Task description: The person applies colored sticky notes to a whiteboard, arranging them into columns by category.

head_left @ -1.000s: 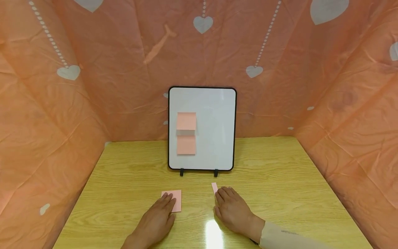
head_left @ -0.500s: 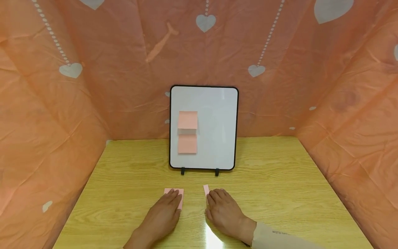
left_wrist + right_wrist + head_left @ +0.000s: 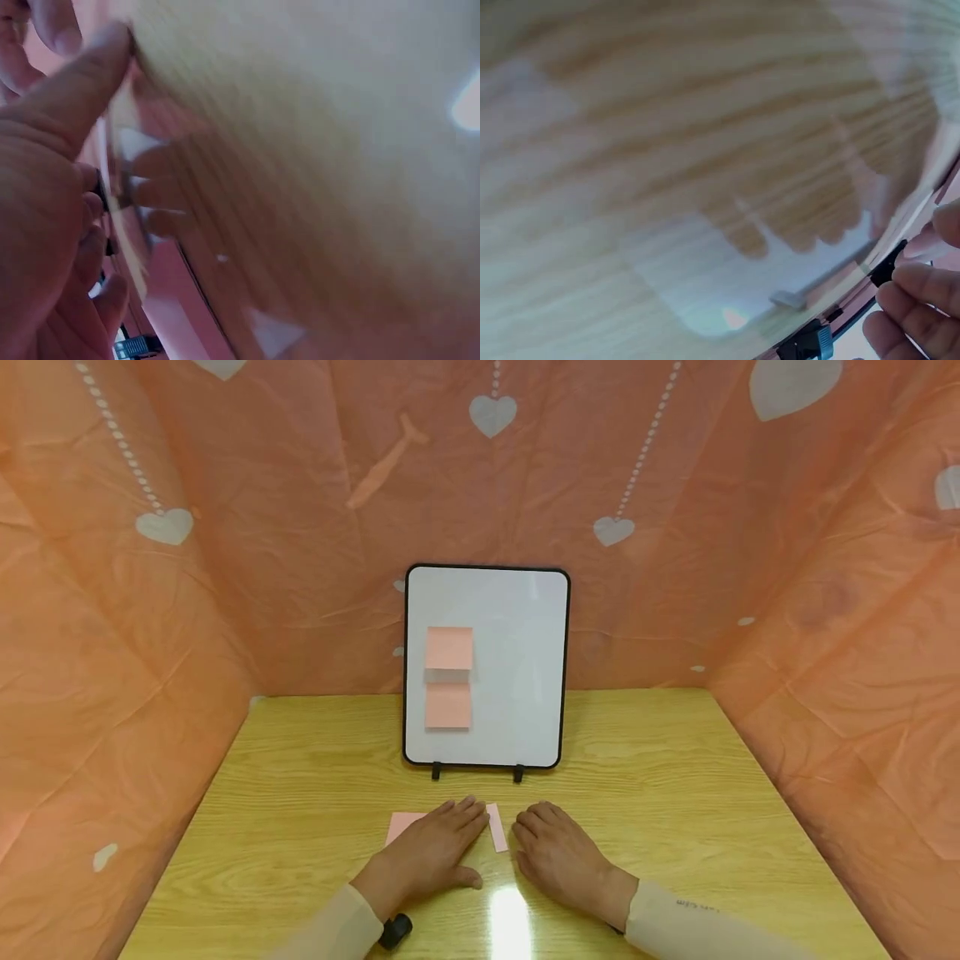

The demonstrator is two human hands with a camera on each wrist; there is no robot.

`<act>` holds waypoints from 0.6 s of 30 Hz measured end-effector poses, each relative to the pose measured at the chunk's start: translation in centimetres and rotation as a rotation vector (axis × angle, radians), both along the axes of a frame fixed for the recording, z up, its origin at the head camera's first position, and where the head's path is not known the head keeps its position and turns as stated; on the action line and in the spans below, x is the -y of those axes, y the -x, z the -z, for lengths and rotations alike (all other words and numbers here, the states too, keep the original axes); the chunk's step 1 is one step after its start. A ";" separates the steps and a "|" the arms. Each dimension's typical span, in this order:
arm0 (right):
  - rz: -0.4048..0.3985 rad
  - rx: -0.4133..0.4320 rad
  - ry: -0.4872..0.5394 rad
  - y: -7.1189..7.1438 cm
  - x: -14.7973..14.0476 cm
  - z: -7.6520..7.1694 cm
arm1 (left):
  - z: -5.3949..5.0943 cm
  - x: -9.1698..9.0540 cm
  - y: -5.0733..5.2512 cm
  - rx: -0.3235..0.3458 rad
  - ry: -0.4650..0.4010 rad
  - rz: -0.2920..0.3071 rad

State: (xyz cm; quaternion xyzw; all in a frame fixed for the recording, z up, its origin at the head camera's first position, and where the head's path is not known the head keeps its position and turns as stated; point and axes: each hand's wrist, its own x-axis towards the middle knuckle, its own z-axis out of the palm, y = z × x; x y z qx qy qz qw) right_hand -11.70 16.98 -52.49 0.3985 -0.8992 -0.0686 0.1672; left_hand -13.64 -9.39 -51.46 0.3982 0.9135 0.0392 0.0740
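Note:
In the head view, a narrow light-pink paper strip (image 3: 497, 828) lies on the wooden table between both hands. My left hand (image 3: 431, 852) is spread flat with straight fingers, its fingertips at the strip's left edge; whether they touch it I cannot tell. Partly hidden under that hand is a square pink sticky note pad (image 3: 401, 827), its upper left corner showing. My right hand (image 3: 558, 852) rests on the table just right of the strip, fingers loosely bent, holding nothing visible. Both wrist views mostly show blurred tabletop, with the left thumb (image 3: 82, 82) and right fingers (image 3: 919, 300) at their edges.
Behind the hands a black-framed whiteboard (image 3: 517, 677) stands on two small black feet. Two pink sticky notes, an upper one (image 3: 449, 648) and a lower one (image 3: 447, 706), are stuck on its left half. Orange cloth (image 3: 300, 568) with hearts surrounds the table (image 3: 660, 760).
My left hand has moved right, off most of the pad and over to the strip. The right hand first slid left with the strip, then drew back right, leaving the strip on the table.

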 end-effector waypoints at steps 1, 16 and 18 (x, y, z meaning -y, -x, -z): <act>-0.008 -0.002 -0.009 0.1 0.0 0.0 | 0.0 0.0 0.4 -0.005 0.016 0.013; -0.115 -0.009 -0.106 1.0 1.3 -0.1 | 0.1 -0.3 2.1 0.010 0.099 0.094; -0.095 0.002 -0.127 1.1 1.4 -0.2 | 0.1 -0.4 2.2 0.008 0.095 0.100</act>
